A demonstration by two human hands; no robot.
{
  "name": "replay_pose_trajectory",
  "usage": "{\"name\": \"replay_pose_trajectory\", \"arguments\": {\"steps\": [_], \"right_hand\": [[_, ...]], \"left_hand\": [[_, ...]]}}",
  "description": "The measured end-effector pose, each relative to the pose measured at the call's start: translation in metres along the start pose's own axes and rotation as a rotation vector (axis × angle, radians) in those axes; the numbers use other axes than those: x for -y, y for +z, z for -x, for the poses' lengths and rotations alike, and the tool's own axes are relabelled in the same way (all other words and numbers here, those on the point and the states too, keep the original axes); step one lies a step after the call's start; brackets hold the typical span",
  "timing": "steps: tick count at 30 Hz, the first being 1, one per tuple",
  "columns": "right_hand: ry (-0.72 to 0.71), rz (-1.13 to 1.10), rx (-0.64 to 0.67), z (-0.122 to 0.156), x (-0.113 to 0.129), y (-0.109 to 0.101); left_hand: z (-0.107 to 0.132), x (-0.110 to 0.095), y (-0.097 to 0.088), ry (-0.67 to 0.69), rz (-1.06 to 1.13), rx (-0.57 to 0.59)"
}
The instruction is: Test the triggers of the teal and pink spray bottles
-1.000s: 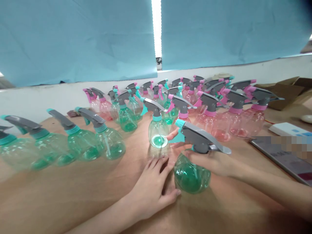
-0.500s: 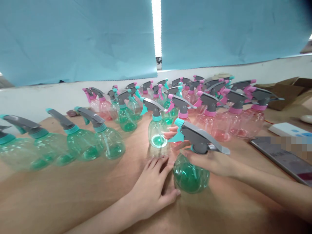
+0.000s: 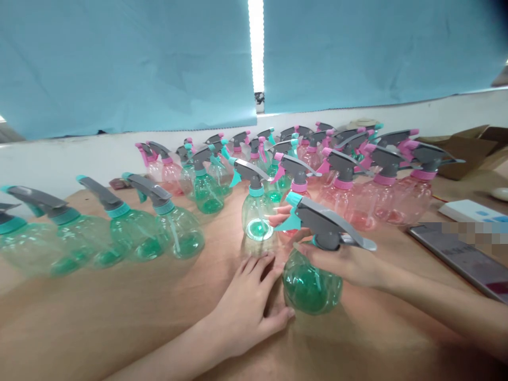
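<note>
A green see-through spray bottle [image 3: 311, 288], with a grey and turquoise trigger head, stands tilted slightly at the front. My right hand [image 3: 337, 259] is wrapped round its neck from the right, fingers reaching out behind the head. Just left of it my left hand [image 3: 254, 304] lies flat on the table, fingers spread and holding nothing. Another green spray bottle [image 3: 257, 214] stands upright beyond my left fingertips. Behind my right fingers is a pink spray bottle [image 3: 298, 186], partly covered by them.
Several green bottles [image 3: 178, 233] line the left side of the wooden table [image 3: 130, 317]. Pink and green bottles [image 3: 341, 196] crowd the back and right. At right lie a phone [image 3: 452, 259], a white and blue box [image 3: 472, 211] and an open cardboard box [image 3: 468, 151].
</note>
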State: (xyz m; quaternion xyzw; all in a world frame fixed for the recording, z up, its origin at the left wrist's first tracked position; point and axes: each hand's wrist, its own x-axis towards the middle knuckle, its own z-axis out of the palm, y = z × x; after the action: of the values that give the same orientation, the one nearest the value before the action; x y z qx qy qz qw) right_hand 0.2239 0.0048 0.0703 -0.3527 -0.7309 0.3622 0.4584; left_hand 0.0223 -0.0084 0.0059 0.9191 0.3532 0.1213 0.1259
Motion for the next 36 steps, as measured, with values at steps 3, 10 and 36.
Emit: {"name": "replay_pose_trajectory", "arguments": {"steps": [3,10,36], "right_hand": [[-0.012,0.025,-0.007,0.0,-0.0005,-0.0002],[0.003,0.034,0.003,0.0014,-0.0007,-0.0002],[0.053,0.105,0.019,0.002,0.0011,-0.0014]], "left_hand": [[-0.0008,0.0,-0.0001,0.001,-0.011,0.005],[-0.0017,-0.0009,-0.0006,0.006,-0.004,0.007],[-0.0007,0.0003,0.0009,0.007,-0.014,0.002]]}}
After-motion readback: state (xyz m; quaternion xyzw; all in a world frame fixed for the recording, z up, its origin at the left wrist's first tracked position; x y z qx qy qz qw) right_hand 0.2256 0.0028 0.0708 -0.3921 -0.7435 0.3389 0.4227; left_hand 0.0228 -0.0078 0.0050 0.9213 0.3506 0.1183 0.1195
